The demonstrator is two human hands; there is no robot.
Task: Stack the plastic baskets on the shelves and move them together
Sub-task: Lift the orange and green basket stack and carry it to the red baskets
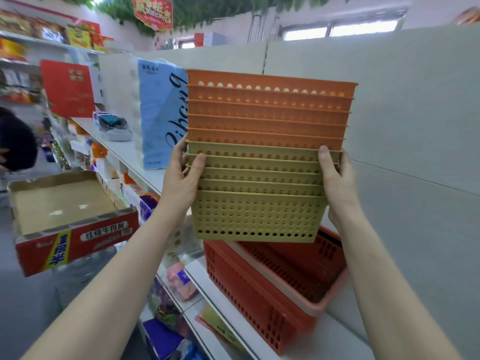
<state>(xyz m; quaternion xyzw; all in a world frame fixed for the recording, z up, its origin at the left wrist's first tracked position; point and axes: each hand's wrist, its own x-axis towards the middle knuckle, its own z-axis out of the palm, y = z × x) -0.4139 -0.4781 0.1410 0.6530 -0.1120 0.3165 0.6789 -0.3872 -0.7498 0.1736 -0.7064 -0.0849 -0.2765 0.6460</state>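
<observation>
Shop aisle, white shelves [122,149] behind. Mid-frame, a nested stack of orange and olive perforated plastic baskets [262,157] hangs over a red slotted basket [259,289]. Left hand [185,175] and right hand [337,178] grip the olive rims, fingers curled round. Probably light, stiff, wobbly up top; end rims look best.

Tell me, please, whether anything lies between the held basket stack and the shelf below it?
Yes. A red basket sits on the shelf right below the stack, which the left hand and right hand grip by its sides.
</observation>
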